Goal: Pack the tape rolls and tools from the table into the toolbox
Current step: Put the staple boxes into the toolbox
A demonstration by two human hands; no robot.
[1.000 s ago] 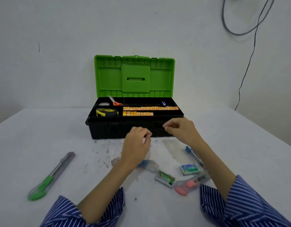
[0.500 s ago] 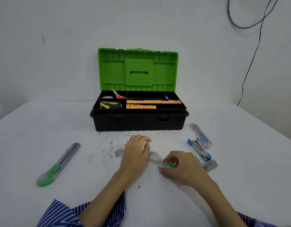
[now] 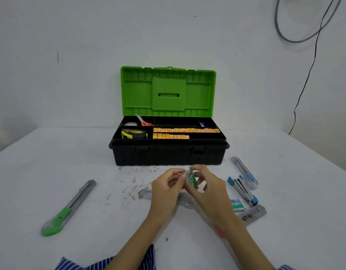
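The black toolbox point(image 3: 168, 154) stands open at the table's middle, its green lid point(image 3: 168, 90) upright. In its tray lie a yellow tape measure point(image 3: 134, 133), orange scissors point(image 3: 144, 121), a tape roll point(image 3: 130, 124) and rows of orange boxes point(image 3: 185, 130). In front of it, above the table, my right hand point(image 3: 209, 190) pinches a small green staple box point(image 3: 191, 179). My left hand point(image 3: 166, 190) meets it there, fingertips touching the box's left edge. A clear plastic tool point(image 3: 185, 201) lies under my hands, mostly hidden.
A green utility knife point(image 3: 68, 208) lies at the left. On the right are a clear and blue knife point(image 3: 245, 172), a blue stapler point(image 3: 243, 190), another small staple box point(image 3: 237, 204) and a clear case point(image 3: 253, 214). Brown crumbs point(image 3: 133, 182) dot the table before the toolbox.
My right hand came back from the toolbox front, picked the green staple box off the table and lifted it. My left hand rose from the clear tool to meet it.
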